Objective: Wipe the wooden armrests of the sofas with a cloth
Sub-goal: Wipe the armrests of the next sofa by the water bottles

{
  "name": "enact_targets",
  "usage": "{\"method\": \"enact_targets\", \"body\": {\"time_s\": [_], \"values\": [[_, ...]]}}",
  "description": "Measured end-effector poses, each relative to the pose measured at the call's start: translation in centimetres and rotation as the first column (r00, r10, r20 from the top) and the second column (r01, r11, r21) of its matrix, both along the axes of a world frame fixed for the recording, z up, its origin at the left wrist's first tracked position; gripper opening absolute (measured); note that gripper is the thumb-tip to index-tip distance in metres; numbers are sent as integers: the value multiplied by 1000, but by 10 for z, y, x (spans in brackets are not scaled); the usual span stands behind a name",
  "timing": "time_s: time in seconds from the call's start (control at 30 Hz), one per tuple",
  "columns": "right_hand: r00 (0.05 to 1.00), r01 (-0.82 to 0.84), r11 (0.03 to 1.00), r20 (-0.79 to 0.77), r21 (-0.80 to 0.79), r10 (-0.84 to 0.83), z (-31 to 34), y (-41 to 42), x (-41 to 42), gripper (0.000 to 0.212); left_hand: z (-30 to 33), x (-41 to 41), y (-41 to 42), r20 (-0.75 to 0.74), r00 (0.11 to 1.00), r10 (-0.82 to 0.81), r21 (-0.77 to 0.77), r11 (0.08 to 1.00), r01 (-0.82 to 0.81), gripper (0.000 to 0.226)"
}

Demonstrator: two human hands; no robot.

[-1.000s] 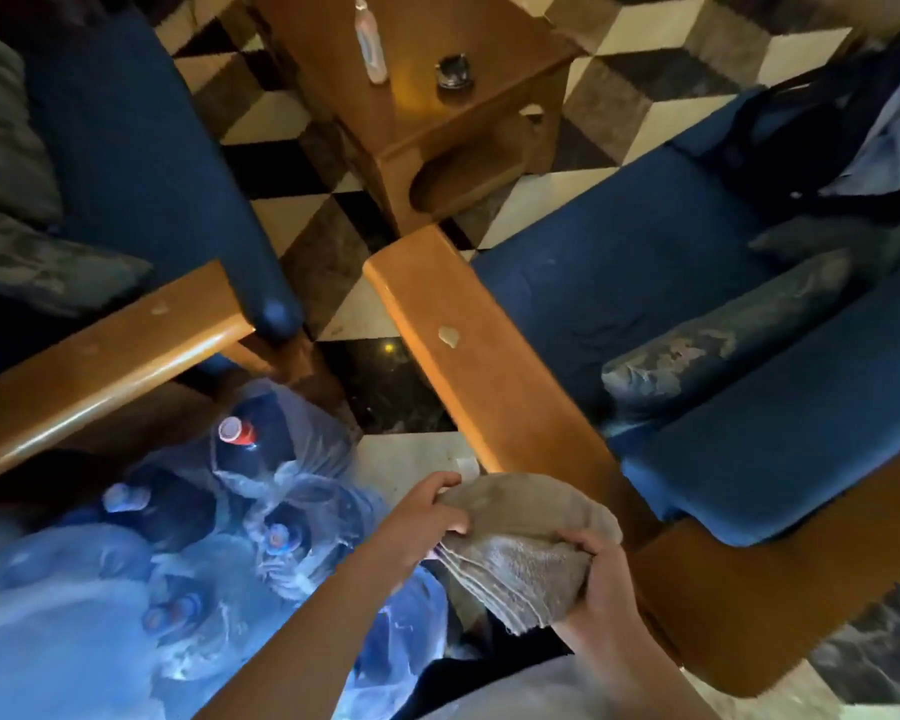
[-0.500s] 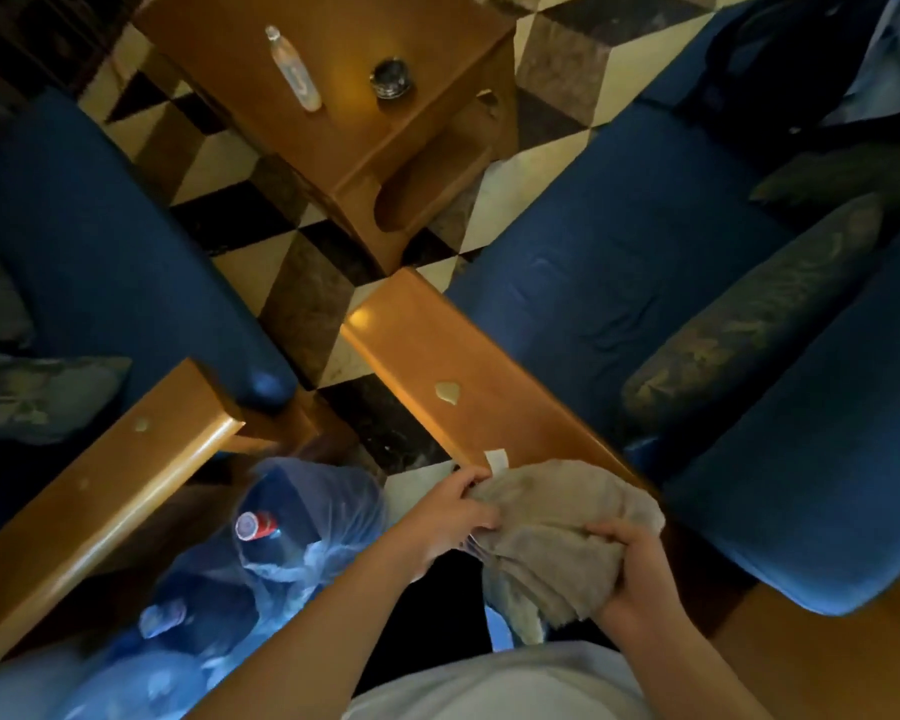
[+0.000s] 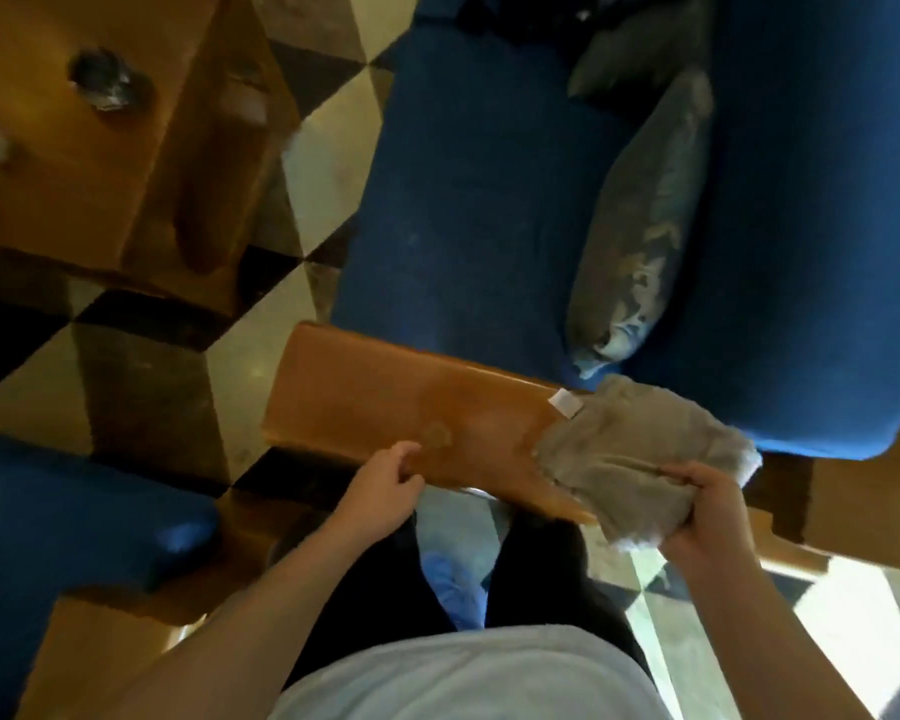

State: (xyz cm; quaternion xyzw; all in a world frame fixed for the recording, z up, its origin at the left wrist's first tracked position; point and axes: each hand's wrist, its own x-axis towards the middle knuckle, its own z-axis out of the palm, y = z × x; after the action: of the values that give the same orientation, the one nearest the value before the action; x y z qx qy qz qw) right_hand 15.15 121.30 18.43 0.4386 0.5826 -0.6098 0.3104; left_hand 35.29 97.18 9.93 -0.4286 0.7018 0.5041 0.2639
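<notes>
Leaving the cloth [image 3: 640, 454], the left hand [image 3: 385, 485] now curls empty at the armrest's [image 3: 385, 392] near edge; the right hand [image 3: 707, 506] alone bunches one cloth upon that armrest's back end.

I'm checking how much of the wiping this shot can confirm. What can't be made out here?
- Head view: armrest surface under the cloth, covered by it.
- Armrest's rear end, hidden by cloth and right hand.
- Dark object on side table: motion blur.
- Left hand fingertips curl over the near edge.
</notes>
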Motion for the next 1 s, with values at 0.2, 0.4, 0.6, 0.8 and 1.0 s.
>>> {"method": "enact_targets", "body": {"time_s": [0.2,0.4,0.6,0.8,1.0], "values": [[899,-62,806,-318,589,301,-16,8,37,31,-15,-14,7,-69,968,-242,-380,903,199,74],[485,-634,374,-29,677,874,-127,-19,59,97,-55,-14,-15,242,932,-270,-517,777,359,133],[462,-573,420,-146,704,875,-167,-81,77,87,-77,-1,-21,226,936,-271,-592,725,353,139],[548,-654,626,-303,425,779,-150,-135,76,56,-77,12,-29,189,921,-341,-634,674,380,134],[472,-754,546,-278,364,837,-156,-141,78,61,-80,17,-27,150,936,-318,-649,683,335,135]]}}
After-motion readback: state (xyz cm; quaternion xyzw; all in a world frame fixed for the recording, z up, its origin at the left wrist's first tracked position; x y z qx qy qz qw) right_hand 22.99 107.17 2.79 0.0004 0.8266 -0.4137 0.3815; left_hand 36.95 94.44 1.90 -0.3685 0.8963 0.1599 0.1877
